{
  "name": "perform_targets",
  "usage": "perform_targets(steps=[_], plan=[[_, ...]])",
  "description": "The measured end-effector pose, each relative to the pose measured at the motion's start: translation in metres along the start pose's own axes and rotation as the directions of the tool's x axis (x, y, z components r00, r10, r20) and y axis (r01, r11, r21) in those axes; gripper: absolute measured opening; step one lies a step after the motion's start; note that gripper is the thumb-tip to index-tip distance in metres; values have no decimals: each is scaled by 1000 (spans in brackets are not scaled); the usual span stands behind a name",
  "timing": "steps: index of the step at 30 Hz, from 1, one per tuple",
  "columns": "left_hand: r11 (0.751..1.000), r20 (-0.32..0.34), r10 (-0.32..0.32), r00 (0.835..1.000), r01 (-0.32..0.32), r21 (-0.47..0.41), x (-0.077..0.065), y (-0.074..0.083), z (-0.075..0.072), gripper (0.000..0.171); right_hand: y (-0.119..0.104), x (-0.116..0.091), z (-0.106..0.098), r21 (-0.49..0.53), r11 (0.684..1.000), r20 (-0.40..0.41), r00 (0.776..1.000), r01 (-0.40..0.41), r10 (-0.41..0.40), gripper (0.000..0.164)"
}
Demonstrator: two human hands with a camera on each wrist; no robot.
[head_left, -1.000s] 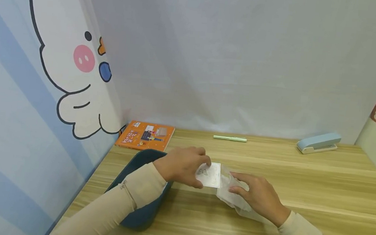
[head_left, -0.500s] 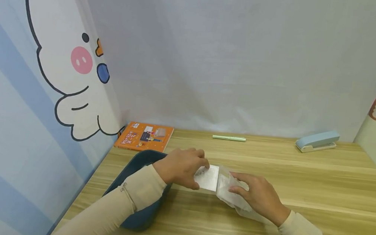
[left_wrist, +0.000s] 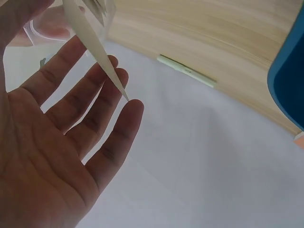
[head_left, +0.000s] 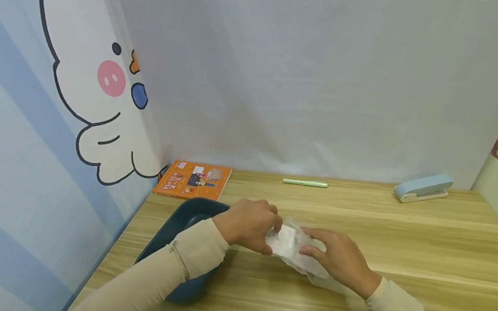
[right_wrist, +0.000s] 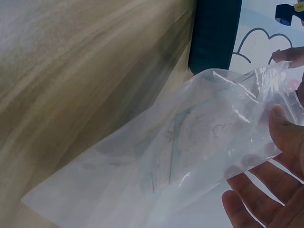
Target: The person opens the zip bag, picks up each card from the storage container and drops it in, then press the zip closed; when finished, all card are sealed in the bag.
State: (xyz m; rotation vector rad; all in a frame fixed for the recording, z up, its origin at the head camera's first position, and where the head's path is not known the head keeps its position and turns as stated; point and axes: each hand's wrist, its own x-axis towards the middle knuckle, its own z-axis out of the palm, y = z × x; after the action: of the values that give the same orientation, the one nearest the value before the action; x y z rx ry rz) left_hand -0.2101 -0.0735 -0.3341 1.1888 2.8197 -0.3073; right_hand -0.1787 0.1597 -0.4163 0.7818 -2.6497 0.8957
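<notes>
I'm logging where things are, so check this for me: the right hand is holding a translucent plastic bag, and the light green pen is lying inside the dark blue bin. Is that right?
Not quite: the light green pen lies on the table, between the orange book and the light blue stapler, as the head view shows. The right hand does hold the translucent plastic bag.

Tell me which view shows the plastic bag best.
The right wrist view: the plastic bag is largest there, mostly uncovered. The head view shows it smaller, partly behind the right hand; the left wrist view, only part.
</notes>
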Motion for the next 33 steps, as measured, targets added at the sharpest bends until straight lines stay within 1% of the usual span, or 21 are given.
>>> perform_targets(steps=[4,8,13,16,19,24,27,30,33], plan=[[1000,-3,16,1000,-16,-11,5,4,2,41,0,-1,1,-9,1000,-13,1000,21,-21,42],[997,-1,19,1000,-19,-69,5,3,2,50,1,-3,0,-17,1000,-15,1000,14,-14,42],[986,12,-41,999,42,-162,-4,-9,1,67,3,-5,-4,-34,999,-14,1000,-2,1,42],[981,26,-68,997,71,-178,-9,-16,-1,71,5,-5,-6,-36,999,-12,1000,-20,20,43],[980,44,-61,997,68,-188,-10,-17,-2,65,6,-4,-8,-27,999,-5,999,-38,38,43],[981,50,-4,999,13,-191,-5,-13,0,46,5,-3,-7,-19,999,-10,1000,-29,29,44],[985,45,17,999,-8,-173,-2,-10,3,43,4,-2,-6,-22,1000,-19,1000,-18,17,44],[987,46,16,999,-9,-162,-2,-11,6,40,3,-2,-6,-20,1000,-19,1000,-16,16,44],[987,51,2,999,6,-161,-6,-16,10,36,3,-2,-6,-18,1000,-16,1000,-18,18,44]])
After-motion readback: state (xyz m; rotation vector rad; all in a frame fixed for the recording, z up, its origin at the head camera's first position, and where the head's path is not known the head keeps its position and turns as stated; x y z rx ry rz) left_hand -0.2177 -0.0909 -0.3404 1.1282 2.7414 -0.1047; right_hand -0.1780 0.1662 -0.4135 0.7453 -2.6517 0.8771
